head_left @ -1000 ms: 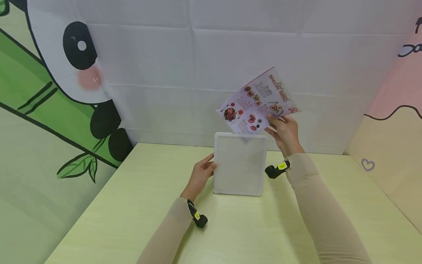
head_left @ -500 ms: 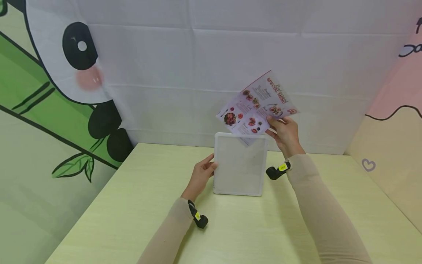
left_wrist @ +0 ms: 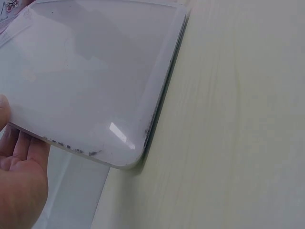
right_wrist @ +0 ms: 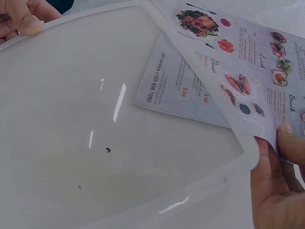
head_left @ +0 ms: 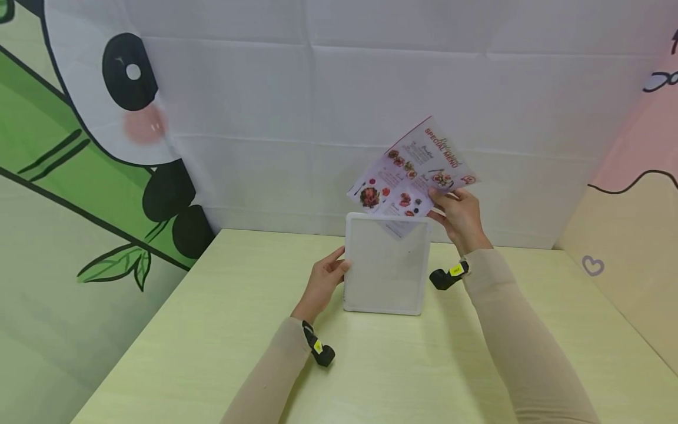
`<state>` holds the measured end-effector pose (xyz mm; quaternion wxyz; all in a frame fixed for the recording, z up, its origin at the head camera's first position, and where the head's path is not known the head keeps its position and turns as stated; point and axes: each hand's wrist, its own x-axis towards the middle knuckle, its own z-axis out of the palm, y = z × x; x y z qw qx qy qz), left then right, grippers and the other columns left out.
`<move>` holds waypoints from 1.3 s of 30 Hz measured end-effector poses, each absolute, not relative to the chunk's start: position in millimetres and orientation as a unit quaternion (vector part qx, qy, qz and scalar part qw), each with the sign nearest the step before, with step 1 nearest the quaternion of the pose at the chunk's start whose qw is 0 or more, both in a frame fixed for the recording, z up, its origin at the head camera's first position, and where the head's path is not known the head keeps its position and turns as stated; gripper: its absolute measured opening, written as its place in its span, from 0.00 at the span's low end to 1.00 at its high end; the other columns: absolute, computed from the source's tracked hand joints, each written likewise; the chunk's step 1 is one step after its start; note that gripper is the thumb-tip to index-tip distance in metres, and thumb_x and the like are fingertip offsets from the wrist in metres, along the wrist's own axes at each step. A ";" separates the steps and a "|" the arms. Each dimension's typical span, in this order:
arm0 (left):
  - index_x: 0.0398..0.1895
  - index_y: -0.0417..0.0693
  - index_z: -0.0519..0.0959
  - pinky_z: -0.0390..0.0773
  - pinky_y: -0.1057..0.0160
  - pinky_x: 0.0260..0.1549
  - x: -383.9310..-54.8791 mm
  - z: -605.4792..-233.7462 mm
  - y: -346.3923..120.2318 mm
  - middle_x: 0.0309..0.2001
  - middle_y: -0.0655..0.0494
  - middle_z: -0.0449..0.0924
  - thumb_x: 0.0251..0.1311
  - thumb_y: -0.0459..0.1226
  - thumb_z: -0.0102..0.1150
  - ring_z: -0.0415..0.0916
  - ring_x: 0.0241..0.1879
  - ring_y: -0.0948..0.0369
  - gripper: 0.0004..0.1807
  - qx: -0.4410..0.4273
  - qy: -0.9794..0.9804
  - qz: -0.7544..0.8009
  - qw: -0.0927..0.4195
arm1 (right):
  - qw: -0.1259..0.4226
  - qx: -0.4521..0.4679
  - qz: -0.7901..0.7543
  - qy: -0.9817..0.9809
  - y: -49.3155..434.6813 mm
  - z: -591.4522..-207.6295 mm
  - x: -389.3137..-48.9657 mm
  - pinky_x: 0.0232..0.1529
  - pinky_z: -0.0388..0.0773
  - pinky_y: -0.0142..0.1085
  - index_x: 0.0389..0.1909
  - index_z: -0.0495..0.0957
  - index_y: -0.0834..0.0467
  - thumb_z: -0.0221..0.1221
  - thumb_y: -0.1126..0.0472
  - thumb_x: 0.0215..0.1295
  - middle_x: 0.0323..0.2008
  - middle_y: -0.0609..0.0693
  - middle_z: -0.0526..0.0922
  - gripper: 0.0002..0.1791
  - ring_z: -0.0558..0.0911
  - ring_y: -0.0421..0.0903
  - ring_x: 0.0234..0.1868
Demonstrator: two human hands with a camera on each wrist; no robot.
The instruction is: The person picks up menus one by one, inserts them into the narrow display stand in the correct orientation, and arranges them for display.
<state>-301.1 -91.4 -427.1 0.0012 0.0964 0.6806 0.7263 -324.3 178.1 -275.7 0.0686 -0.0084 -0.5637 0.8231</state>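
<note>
An upright sign holder (head_left: 386,268) with a white rim and a clear face stands on the table. My left hand (head_left: 321,284) grips its left edge, thumb in front and fingers behind, as the left wrist view shows. My right hand (head_left: 459,219) pinches the right edge of a printed menu (head_left: 410,168) between thumb and fingers. The menu is tilted, with one corner down inside the holder's top. In the right wrist view that corner shows through the holder's clear face (right_wrist: 119,143), and the rest of the sheet sticks out above the rim. Dark specks dot the holder's lower edge (left_wrist: 71,148).
A pale wood-grain table (head_left: 238,353) spreads beneath the holder. Behind it hangs a creased white backdrop (head_left: 265,118). Painted walls stand at the sides, a green bamboo pattern (head_left: 69,135) on the left and pink and cream (head_left: 630,224) on the right.
My right hand has eased the menu slightly downward, so more of its corner shows behind the holder's clear face. My left hand and the holder have barely moved.
</note>
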 end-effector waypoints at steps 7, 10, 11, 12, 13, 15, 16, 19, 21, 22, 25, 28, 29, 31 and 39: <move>0.70 0.50 0.66 0.80 0.56 0.52 -301.5 -427.6 -92.3 0.53 0.42 0.81 0.66 0.39 0.56 0.79 0.48 0.61 0.29 0.095 0.680 0.727 0.000 | 0.074 -0.008 0.799 -0.597 177.9 -276.5 -325.0 0.37 0.85 0.33 0.55 0.75 0.57 0.62 0.66 0.63 0.39 0.45 0.83 0.19 0.84 0.41 0.38; 0.70 0.50 0.66 0.80 0.56 0.52 -301.4 -427.4 -92.9 0.52 0.42 0.81 0.66 0.39 0.56 0.79 0.48 0.62 0.28 0.094 0.679 0.728 0.002 | 0.079 -0.007 0.785 -0.614 177.7 -276.6 -325.3 0.38 0.85 0.33 0.56 0.75 0.57 0.62 0.65 0.63 0.39 0.44 0.83 0.20 0.84 0.41 0.38; 0.69 0.51 0.67 0.80 0.56 0.52 -301.5 -427.4 -93.0 0.52 0.42 0.81 0.66 0.39 0.57 0.79 0.47 0.62 0.28 0.093 0.679 0.728 0.003 | 0.079 -0.006 0.784 -0.616 177.9 -276.7 -325.3 0.38 0.85 0.33 0.56 0.75 0.58 0.62 0.65 0.63 0.39 0.44 0.83 0.20 0.84 0.41 0.38; 0.69 0.51 0.67 0.80 0.56 0.52 -301.5 -427.3 -93.0 0.52 0.42 0.81 0.66 0.39 0.57 0.79 0.47 0.62 0.28 0.092 0.679 0.729 0.004 | 0.079 -0.004 0.782 -0.619 178.1 -276.6 -325.0 0.38 0.85 0.33 0.57 0.75 0.58 0.62 0.65 0.63 0.39 0.44 0.83 0.20 0.85 0.40 0.37; 0.69 0.51 0.67 0.80 0.56 0.52 -301.6 -427.4 -93.0 0.52 0.42 0.81 0.66 0.39 0.57 0.79 0.47 0.62 0.28 0.092 0.678 0.729 0.005 | 0.080 -0.003 0.780 -0.621 178.4 -276.7 -325.0 0.37 0.85 0.32 0.57 0.75 0.58 0.61 0.65 0.64 0.39 0.43 0.83 0.20 0.85 0.40 0.37; 0.69 0.51 0.67 0.80 0.56 0.52 -301.7 -427.7 -93.0 0.52 0.42 0.81 0.66 0.39 0.57 0.79 0.48 0.61 0.28 0.093 0.679 0.729 0.006 | 0.080 -0.001 0.775 -0.627 179.1 -276.9 -325.1 0.37 0.85 0.32 0.58 0.75 0.58 0.61 0.65 0.64 0.38 0.43 0.83 0.20 0.85 0.40 0.37; 0.69 0.51 0.67 0.80 0.56 0.52 -301.6 -427.7 -93.0 0.52 0.42 0.81 0.66 0.39 0.57 0.79 0.48 0.60 0.28 0.094 0.679 0.728 0.006 | 0.081 0.001 0.772 -0.631 179.4 -277.0 -325.1 0.37 0.85 0.32 0.58 0.74 0.59 0.60 0.66 0.64 0.38 0.43 0.83 0.20 0.85 0.40 0.37; 0.69 0.51 0.66 0.80 0.56 0.52 -300.7 -426.8 -92.9 0.53 0.42 0.80 0.66 0.39 0.57 0.79 0.49 0.59 0.28 0.096 0.679 0.728 0.006 | 0.082 0.001 0.761 -0.644 180.0 -276.9 -325.7 0.37 0.84 0.32 0.59 0.74 0.58 0.60 0.66 0.64 0.39 0.43 0.83 0.21 0.84 0.40 0.37; 0.69 0.51 0.66 0.80 0.56 0.52 -300.1 -426.0 -92.9 0.53 0.42 0.80 0.66 0.39 0.57 0.79 0.49 0.59 0.28 0.095 0.680 0.727 0.006 | 0.083 -0.001 0.752 -0.654 180.2 -276.4 -325.6 0.38 0.84 0.32 0.59 0.74 0.58 0.61 0.65 0.64 0.40 0.43 0.83 0.22 0.84 0.40 0.38; 0.69 0.51 0.66 0.80 0.56 0.52 -299.9 -425.4 -92.9 0.52 0.42 0.80 0.66 0.39 0.57 0.79 0.49 0.60 0.28 0.095 0.681 0.727 0.006 | 0.083 -0.002 0.747 -0.659 180.3 -276.1 -325.7 0.38 0.84 0.32 0.59 0.74 0.58 0.62 0.65 0.64 0.41 0.43 0.82 0.22 0.84 0.40 0.38; 0.70 0.51 0.66 0.80 0.57 0.52 -299.9 -424.6 -92.9 0.52 0.42 0.81 0.66 0.40 0.57 0.79 0.48 0.62 0.29 0.094 0.681 0.726 0.006 | 0.083 -0.005 0.738 -0.670 180.6 -274.6 -325.3 0.38 0.84 0.32 0.59 0.74 0.58 0.62 0.64 0.63 0.42 0.44 0.82 0.23 0.84 0.40 0.39; 0.70 0.49 0.65 0.80 0.57 0.52 -300.1 -424.4 -92.7 0.52 0.42 0.81 0.67 0.39 0.56 0.79 0.46 0.63 0.29 0.095 0.681 0.726 0.006 | 0.081 -0.004 0.732 -0.676 181.5 -273.2 -324.9 0.38 0.84 0.32 0.59 0.74 0.58 0.62 0.64 0.63 0.42 0.44 0.82 0.23 0.83 0.40 0.39; 0.71 0.49 0.64 0.80 0.56 0.52 -300.1 -424.5 -92.6 0.52 0.42 0.80 0.67 0.39 0.56 0.79 0.46 0.64 0.29 0.095 0.681 0.726 0.007 | 0.081 -0.002 0.731 -0.677 181.8 -272.7 -324.5 0.38 0.84 0.32 0.59 0.74 0.58 0.62 0.64 0.63 0.41 0.43 0.82 0.23 0.83 0.40 0.38; 0.71 0.49 0.64 0.80 0.56 0.53 -300.2 -424.7 -92.6 0.52 0.42 0.80 0.67 0.38 0.55 0.79 0.46 0.64 0.29 0.096 0.681 0.726 0.007 | 0.078 0.003 0.735 -0.674 182.8 -271.8 -324.2 0.38 0.84 0.32 0.59 0.74 0.59 0.63 0.65 0.62 0.40 0.43 0.82 0.23 0.83 0.40 0.38; 0.70 0.51 0.66 0.80 0.56 0.53 -300.6 -426.1 -92.7 0.53 0.42 0.80 0.66 0.40 0.57 0.79 0.48 0.61 0.29 0.094 0.685 0.723 0.007 | 0.070 0.018 0.730 -0.679 183.6 -268.8 -322.6 0.37 0.84 0.31 0.58 0.74 0.61 0.63 0.66 0.62 0.37 0.42 0.83 0.23 0.84 0.39 0.36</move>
